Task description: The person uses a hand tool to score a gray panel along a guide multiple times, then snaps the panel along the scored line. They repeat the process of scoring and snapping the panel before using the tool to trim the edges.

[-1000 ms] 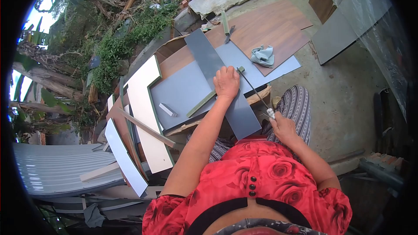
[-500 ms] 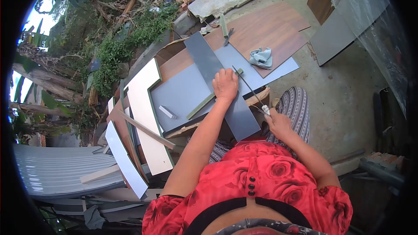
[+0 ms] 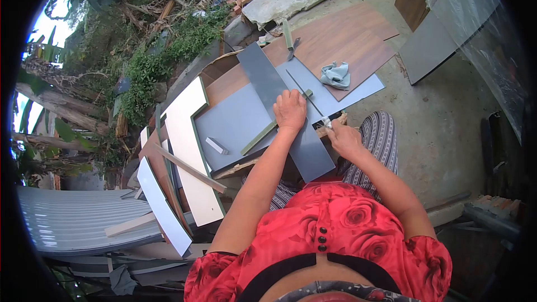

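Observation:
My left hand (image 3: pixel 290 110) is closed over a narrow green strip (image 3: pixel 259 138), holding it against a long dark grey board (image 3: pixel 313 154). The strip's far end pokes out just past my knuckles. In my right hand (image 3: pixel 345 138) is the white wrapped handle of a thin, dark saw blade (image 3: pixel 305 90). The blade lies across the strip's protruding end, close to the left hand, and its tip points away from me over the board's right side.
Beneath the dark board are a grey-blue panel (image 3: pixel 229 126) and a brown wood-grain panel (image 3: pixel 341 39). A crumpled cloth (image 3: pixel 335 75) and a small white block (image 3: pixel 216 146) rest there. White cut panels (image 3: pixel 187 151) lean at the left. Plastic sheeting (image 3: pixel 475 17) hangs at the right.
My right hand has moved forward and left, pushing the saw blade farther across the strip. The left hand stays in place.

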`<state>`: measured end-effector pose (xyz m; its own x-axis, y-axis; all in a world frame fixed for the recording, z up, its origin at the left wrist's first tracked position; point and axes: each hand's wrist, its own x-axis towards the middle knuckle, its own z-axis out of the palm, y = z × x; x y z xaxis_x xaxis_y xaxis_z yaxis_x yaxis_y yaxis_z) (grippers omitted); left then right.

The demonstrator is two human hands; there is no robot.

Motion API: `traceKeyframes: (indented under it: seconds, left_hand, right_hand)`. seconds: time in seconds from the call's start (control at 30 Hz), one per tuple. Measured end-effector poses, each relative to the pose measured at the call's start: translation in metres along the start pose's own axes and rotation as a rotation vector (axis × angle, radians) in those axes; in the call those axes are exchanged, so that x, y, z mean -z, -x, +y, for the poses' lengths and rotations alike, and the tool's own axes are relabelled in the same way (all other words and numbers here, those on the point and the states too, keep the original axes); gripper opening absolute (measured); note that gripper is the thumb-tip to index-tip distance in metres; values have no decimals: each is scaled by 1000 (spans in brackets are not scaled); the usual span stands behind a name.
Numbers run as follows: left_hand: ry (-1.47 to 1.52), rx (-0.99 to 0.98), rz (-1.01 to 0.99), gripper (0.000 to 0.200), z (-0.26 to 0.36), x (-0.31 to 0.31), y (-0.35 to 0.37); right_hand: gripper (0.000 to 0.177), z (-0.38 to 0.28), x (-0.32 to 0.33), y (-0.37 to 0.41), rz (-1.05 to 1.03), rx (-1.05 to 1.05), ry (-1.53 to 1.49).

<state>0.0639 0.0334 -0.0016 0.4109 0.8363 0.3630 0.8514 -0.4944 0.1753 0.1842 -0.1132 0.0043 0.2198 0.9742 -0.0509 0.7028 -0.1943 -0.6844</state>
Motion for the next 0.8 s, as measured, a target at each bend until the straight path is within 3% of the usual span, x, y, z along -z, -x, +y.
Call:
traceKeyframes:
  seconds: [0.2,0.47,0.8]
  left_hand:
    - [12,-4,8,11,-2,0,0]
    - [-5,-23,14,11,-1,1,0]
    - [7,-4,15,11,-2,-1,1]
  right_hand:
    - [25,21,12,69,-71,-73,4]
    - [27,-9,-12,-37,32,7,-18]
    - [25,20,15,78,-93,-117,-14]
